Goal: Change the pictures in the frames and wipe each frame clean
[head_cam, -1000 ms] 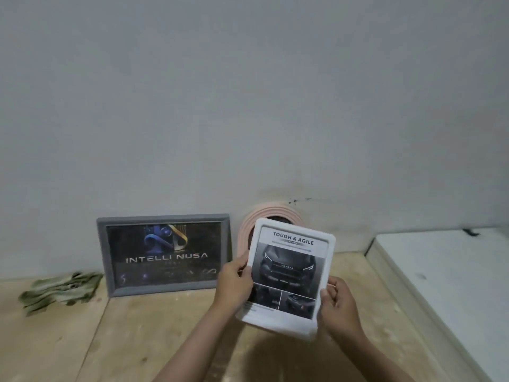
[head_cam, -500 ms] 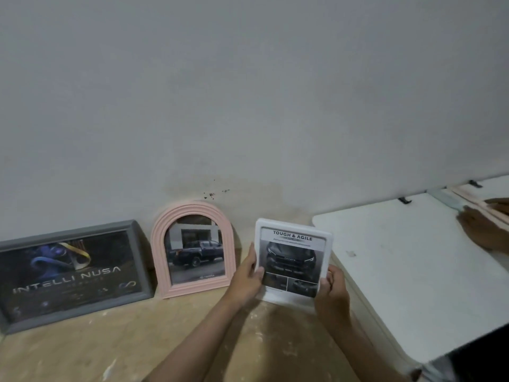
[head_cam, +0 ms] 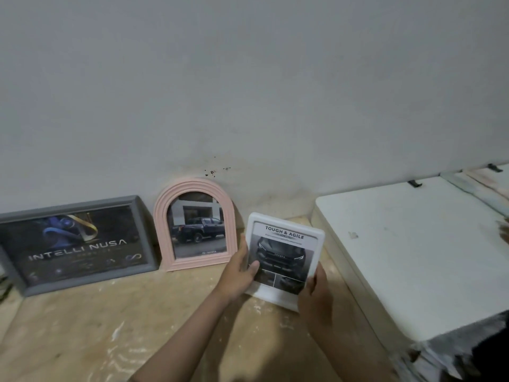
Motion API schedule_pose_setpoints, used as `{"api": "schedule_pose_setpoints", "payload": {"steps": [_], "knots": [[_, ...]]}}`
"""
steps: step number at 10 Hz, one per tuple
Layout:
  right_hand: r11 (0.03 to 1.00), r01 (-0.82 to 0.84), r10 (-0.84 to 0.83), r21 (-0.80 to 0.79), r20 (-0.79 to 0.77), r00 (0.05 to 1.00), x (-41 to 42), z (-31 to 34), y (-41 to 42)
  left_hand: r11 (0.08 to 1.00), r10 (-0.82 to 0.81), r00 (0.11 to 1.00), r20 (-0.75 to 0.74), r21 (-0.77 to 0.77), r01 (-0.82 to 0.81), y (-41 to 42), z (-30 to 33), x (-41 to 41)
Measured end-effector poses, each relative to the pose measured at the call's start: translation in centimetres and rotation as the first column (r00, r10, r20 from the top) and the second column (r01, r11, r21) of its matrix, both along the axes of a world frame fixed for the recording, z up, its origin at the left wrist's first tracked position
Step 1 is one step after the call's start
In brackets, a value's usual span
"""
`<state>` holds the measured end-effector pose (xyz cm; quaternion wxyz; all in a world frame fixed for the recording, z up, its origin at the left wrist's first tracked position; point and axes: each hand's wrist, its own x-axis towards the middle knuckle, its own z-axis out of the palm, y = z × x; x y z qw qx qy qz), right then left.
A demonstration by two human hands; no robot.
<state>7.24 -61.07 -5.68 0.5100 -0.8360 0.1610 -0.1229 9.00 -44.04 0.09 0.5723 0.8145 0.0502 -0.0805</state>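
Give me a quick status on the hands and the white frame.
Left hand and right hand both grip the white frame. Frame upright beside the pink arched frame. Nothing in the way.

The rectangular white plastic frame (head_cam: 286, 257) carries a grey-and-black print of a dark car front under black lettering on a pale band, with two small dark panels below. The arched pink frame with ridged edging (head_cam: 195, 224) shows a dark blue-black pickup before a grey-and-white building, and the wide grey rectangular frame (head_cam: 74, 244) holds a black picture with a blue and gold swirl and pale silver lettering. The tan wooden surface (head_cam: 110, 326) is streaked with whitish smears, the wall (head_cam: 248, 78) is pale grey with small dark specks above the pink arch, and the block at right (head_cam: 413, 244) is off-white.
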Motion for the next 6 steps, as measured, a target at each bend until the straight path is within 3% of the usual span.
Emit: {"api": "schedule_pose_setpoints", "payload": {"steps": [1,4,6], "knots": [[0.997,-0.072,0.072,0.000,-0.017,0.997,-0.3,1.0,0.4,1.000,-0.001,0.999,-0.041,-0.001,0.001,-0.2,0.5,-0.3],[0.997,-0.028,0.040,0.076,-0.164,0.986,-1.5,1.9,2.2,0.996,0.085,0.996,-0.036,0.008,-0.085,1.1,2.4,-4.6],[0.994,-0.097,0.101,0.050,-0.090,0.991,-6.9,6.8,4.4,0.980,0.196,0.980,-0.026,-0.016,-0.196,3.5,4.4,-9.9]]}}
